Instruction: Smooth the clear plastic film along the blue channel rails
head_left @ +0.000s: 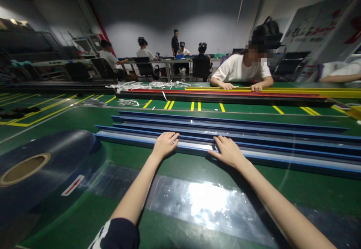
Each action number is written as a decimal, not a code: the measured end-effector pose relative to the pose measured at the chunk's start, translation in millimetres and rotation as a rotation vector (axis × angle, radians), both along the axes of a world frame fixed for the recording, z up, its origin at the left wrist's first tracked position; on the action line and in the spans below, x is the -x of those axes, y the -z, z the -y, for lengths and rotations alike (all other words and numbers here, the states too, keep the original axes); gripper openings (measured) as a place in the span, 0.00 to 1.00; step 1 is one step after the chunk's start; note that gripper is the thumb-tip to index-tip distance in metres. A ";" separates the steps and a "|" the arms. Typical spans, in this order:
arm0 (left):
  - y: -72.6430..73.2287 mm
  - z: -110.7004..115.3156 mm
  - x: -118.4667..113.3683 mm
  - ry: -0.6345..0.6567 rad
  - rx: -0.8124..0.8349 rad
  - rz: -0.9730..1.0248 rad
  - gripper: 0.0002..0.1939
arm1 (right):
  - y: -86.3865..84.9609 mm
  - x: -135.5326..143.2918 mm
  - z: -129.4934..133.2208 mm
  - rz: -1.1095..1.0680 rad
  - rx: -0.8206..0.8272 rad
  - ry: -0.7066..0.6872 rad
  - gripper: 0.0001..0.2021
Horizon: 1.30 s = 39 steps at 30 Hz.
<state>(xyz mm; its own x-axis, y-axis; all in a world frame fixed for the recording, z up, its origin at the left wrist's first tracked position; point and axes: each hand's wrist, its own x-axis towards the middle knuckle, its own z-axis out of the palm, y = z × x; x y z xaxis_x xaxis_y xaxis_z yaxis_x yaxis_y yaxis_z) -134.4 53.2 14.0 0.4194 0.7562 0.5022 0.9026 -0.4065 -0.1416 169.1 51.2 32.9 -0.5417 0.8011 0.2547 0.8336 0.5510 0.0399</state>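
Note:
My left hand [166, 144] lies over the nearest long blue profile [193, 145], its fingers stretched across the channel and mostly together. Farther right along the same profile rests my right hand [228, 151], fingers reaching over the edge and thumb pointing left. Both hands are flat, with nothing gripped between the fingers. Behind this profile more blue profiles [231, 122] run parallel, close beside one another. A strip of clear plastic film [175, 192] lies below my forearms and reflects a bright light. The undersides of my fingers are hidden.
At left is a large roll of clear film [73, 144] with a cardboard core [25, 169] and a red arrow label [72, 185]. Beyond the blue profiles lie red [220, 92], black and yellow profiles [304, 91] and white strips [152, 85]. A co-worker [239, 68] leans there; others sit behind.

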 end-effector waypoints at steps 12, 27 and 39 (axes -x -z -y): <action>-5.9 6.3 62.8 -0.099 0.068 0.017 0.22 | 12.5 -80.4 4.9 -0.035 -0.095 0.165 0.26; -18.2 11.2 -99.9 0.119 0.067 0.104 0.17 | 11.1 -52.5 6.3 -0.015 -0.156 0.247 0.20; -3.0 5.2 -150.8 -0.020 0.057 0.141 0.14 | 9.4 8.2 9.7 -0.089 -0.103 0.233 0.21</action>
